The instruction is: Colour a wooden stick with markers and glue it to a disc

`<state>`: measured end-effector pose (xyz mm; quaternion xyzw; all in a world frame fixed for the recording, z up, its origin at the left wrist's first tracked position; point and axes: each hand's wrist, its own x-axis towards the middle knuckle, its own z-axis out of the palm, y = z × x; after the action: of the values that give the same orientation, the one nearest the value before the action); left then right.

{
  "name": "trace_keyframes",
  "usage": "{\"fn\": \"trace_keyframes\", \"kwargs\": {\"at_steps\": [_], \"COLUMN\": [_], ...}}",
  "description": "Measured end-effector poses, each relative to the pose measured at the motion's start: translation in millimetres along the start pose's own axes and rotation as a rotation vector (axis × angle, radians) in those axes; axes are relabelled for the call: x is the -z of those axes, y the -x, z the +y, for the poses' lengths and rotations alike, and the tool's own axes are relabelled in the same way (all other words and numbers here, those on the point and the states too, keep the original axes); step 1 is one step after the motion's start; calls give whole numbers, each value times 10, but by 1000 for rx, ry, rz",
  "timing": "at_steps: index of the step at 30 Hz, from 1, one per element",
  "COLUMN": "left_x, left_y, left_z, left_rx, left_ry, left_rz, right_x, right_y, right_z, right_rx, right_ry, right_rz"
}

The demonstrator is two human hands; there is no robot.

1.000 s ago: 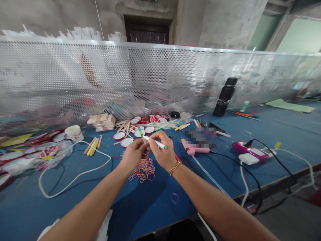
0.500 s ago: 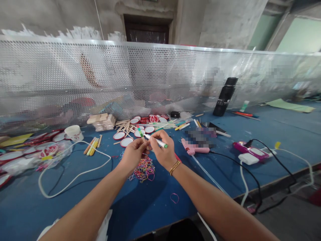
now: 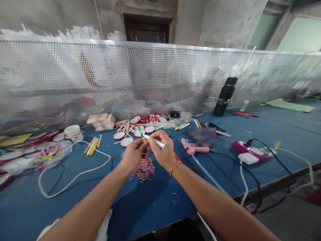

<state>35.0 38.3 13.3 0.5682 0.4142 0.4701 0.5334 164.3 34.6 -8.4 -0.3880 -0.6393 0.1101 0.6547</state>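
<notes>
Between the fingers of my left hand (image 3: 134, 154) is a wooden craft stick (image 3: 140, 131), tilted up, with red and green bands on its upper part. My right hand (image 3: 164, 150) grips a white marker (image 3: 156, 142) with a green end, its tip against or very close to the stick. Below my hands lies a heap of coloured rubber bands (image 3: 143, 170). A single pink rubber band (image 3: 174, 198) lies nearer to me. Just beyond my fingers are red-rimmed white lids (image 3: 126, 142) and loose craft sticks (image 3: 123, 126).
A pink glue gun (image 3: 194, 147) with its cable lies to the right, near a magenta power strip (image 3: 250, 150). A black bottle (image 3: 225, 97) stands by the perforated metal screen (image 3: 155, 73). At left are a white cup (image 3: 74, 133), markers (image 3: 92, 146) and a looped white cable (image 3: 80, 174).
The marker tip has shifted very slightly along the stick towards my left fingers. Otherwise both hands and the things on the table look the same.
</notes>
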Motion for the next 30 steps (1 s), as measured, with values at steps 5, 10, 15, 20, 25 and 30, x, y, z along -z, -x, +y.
{"fn": "trace_keyframes", "kwargs": {"at_steps": [5,10,15,20,25,30], "left_x": [2,15,32,10,-23,-38], "left_y": [-7,-10,5,11,33,61], "left_z": [-9,-15,-31,-35,-38,-22], "left_rx": [1,-2,5,-1,12,18], "left_ry": [1,-18,-13,6,-1,-34], "left_rz": [-3,1,3,-38,-77,-77], "right_x": [1,13,23,-28,-93,-108], "right_y": [5,3,-22,-31,-28,-29], "right_z": [13,15,46,99,68,70], "right_rx": [-18,6,-31,-189,-355,-360], "right_ry": [3,17,-53,-172,-454,-477], "right_rz": [7,-8,75,6,-55,-16]}}
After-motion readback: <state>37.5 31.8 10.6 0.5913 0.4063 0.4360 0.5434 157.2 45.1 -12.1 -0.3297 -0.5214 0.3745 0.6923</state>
